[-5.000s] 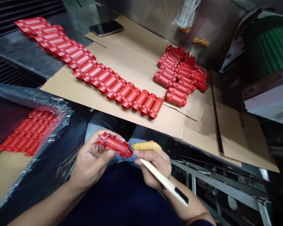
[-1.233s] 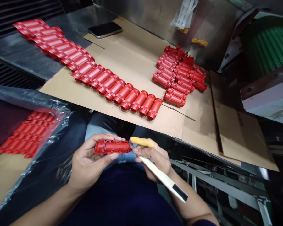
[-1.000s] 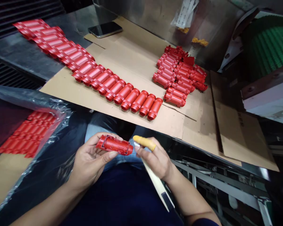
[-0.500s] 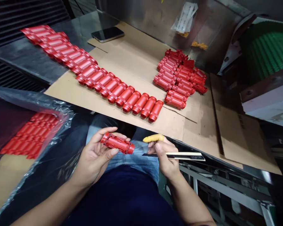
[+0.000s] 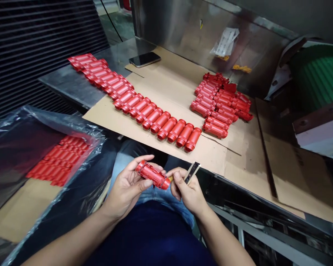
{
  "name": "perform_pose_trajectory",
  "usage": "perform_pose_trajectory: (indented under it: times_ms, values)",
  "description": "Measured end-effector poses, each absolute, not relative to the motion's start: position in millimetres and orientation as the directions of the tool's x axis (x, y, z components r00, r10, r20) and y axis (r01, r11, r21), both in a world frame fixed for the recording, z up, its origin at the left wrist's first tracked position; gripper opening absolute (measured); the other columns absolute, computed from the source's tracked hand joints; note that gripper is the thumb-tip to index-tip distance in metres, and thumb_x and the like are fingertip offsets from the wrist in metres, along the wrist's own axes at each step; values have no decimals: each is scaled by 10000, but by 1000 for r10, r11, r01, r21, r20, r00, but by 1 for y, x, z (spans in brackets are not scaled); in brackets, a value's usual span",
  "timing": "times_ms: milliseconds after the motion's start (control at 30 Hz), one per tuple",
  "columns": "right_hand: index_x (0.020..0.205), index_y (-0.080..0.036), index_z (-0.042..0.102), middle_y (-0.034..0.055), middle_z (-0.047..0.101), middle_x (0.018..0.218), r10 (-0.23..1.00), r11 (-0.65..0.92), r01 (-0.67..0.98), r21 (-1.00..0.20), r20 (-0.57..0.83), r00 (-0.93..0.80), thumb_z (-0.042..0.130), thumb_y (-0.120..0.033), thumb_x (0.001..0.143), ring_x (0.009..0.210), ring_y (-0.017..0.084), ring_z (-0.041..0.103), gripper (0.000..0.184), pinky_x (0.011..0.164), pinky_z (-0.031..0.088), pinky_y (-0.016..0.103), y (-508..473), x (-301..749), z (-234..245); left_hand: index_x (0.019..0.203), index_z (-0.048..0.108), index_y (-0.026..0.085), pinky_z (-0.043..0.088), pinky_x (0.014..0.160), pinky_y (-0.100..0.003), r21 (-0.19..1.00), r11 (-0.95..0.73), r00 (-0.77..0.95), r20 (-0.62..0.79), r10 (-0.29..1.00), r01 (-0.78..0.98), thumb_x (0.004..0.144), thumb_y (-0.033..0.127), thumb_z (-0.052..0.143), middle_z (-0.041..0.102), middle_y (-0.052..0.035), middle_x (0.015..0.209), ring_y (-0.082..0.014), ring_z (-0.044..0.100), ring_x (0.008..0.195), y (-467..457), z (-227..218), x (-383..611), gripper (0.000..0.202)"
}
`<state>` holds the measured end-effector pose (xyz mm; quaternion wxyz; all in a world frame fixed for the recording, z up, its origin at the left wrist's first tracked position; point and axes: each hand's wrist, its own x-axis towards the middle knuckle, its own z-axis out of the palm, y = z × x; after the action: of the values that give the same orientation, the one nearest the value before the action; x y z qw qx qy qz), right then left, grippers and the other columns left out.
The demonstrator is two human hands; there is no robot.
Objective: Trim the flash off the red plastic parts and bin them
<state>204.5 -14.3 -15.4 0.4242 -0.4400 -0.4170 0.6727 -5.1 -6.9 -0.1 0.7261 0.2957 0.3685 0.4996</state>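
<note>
My left hand (image 5: 127, 188) grips a red plastic cylinder part (image 5: 152, 174) over my lap, fingers curled round it. My right hand (image 5: 187, 190) is closed on a cream-handled knife (image 5: 192, 171), the handle end pointing up and away. Its fingers touch the right end of the red part. A yellow finger cot shows only as a sliver between the two hands. A long row of red parts (image 5: 144, 111) lies on the cardboard sheet (image 5: 161, 85) in front of me. A heap of red parts (image 5: 219, 103) sits to the right of that row.
A plastic-lined box (image 5: 30, 159) at my left holds more red parts (image 5: 59, 160). A phone (image 5: 144, 59) lies at the far edge of the cardboard. A green conveyor (image 5: 319, 77) and a metal wall stand at the right and back. The table's steel edge runs just beyond my hands.
My right hand turned the knife from lying sideways to pointing up and moved in against the red part. The camera tilted up and left, so the table looks shifted right.
</note>
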Motion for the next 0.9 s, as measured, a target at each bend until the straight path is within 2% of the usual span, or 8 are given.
perform_pose_trajectory:
  times_ms: [267, 367, 433, 500, 633, 700, 800, 900]
  values:
    - [779, -161, 683, -72, 474, 479, 812, -507, -245, -826, -362, -458, 655, -770, 991, 369, 57, 302, 645, 421, 254, 216, -10, 199, -5, 1456, 712, 274, 638, 899, -345, 834, 369, 377, -214, 901, -410, 887, 258, 898, 801, -110, 1176, -263, 780, 1030, -3, -1, -7, 598]
    - [913, -163, 792, 0, 630, 614, 941, -260, -170, -951, -209, -267, 582, -689, 1071, 505, 114, 522, 589, 529, 444, 244, -12, 210, 5, 1437, 725, 246, 622, 911, -337, 853, 341, 327, -217, 920, -394, 908, 301, 876, 803, -112, 1114, -262, 771, 1009, 0, 2, -7, 554]
    - [999, -193, 845, 92, 771, 897, 996, 34, 10, -999, 33, -81, 520, -601, 1122, 821, 210, 713, 536, 742, 591, 336, -17, 222, 16, 1410, 738, 223, 620, 906, -344, 863, 341, 308, -231, 923, -373, 951, 332, 830, 809, -126, 1096, -268, 773, 993, 1, 3, -7, 480]
    - [1017, -218, 856, 118, 786, 1040, 975, 216, 162, -963, 220, 10, 464, -519, 1150, 967, 255, 735, 512, 817, 623, 390, -23, 233, 27, 1385, 740, 213, 621, 907, -350, 872, 346, 295, -249, 922, -347, 975, 351, 805, 817, -131, 1093, -273, 780, 989, 1, 3, -7, 438]
    - [1136, -224, 842, 96, 789, 1018, 955, 293, 161, -942, 296, -7, 530, -333, 1148, 758, 191, 760, 331, 618, 659, 324, -32, 235, 40, 1402, 673, 244, 626, 924, -371, 883, 354, 264, -278, 923, -308, 946, 318, 850, 824, -104, 1081, -263, 794, 968, -2, -2, -8, 494]
    - [1248, -234, 822, 118, 801, 1192, 936, 352, 176, -919, 352, -33, 672, -206, 1082, 918, 220, 827, 225, 747, 730, 345, -31, 227, 40, 1364, 659, 255, 637, 900, -373, 885, 351, 260, -278, 925, -305, 921, 297, 876, 822, -87, 1043, -259, 798, 937, -4, -4, -9, 494]
    - [1347, -247, 783, 118, 817, 1259, 892, 448, 242, -861, 448, -60, 785, -75, 985, 1101, 264, 832, 401, 935, 742, 398, -29, 216, 36, 1316, 680, 265, 643, 896, -348, 897, 334, 263, -261, 929, -288, 897, 266, 898, 821, -87, 1077, -259, 805, 979, -7, -5, -10, 473]
    - [1388, -244, 769, 137, 803, 1311, 857, 508, 286, -813, 511, -71, 774, -67, 992, 1058, 255, 837, 434, 893, 747, 383, -26, 211, 30, 1312, 719, 264, 637, 931, -324, 919, 297, 246, -235, 940, -257, 884, 242, 908, 814, -100, 1168, -250, 795, 1043, -9, -6, -11, 469]
